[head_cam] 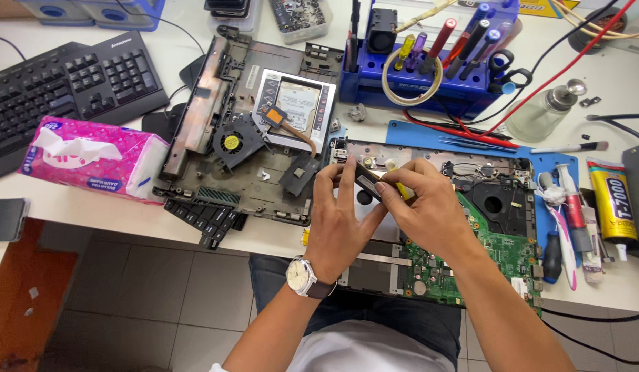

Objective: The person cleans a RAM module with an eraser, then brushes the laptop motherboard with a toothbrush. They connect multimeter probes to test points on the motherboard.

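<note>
My left hand (pixel 340 217), with a wristwatch on its wrist, pinches the near end of a small dark memory module (pixel 367 180) held edge-up. My right hand (pixel 430 207) grips the module's other side together with a yellow-handled tool (pixel 401 189) that is mostly hidden by the fingers. Both hands hover over an opened laptop base (pixel 502 207) with a bare green circuit board (pixel 502 251) at the table's front edge.
A dismantled laptop shell (pixel 216 138) with a fan (pixel 231 143) and a drive caddy (pixel 297 107) lies left of the hands. A pink tissue pack (pixel 92 162), black keyboard (pixel 64 86), blue tool rack (pixel 430 76), glass dispenser bottle (pixel 543 110), yellow glue tube (pixel 612 200) surround them.
</note>
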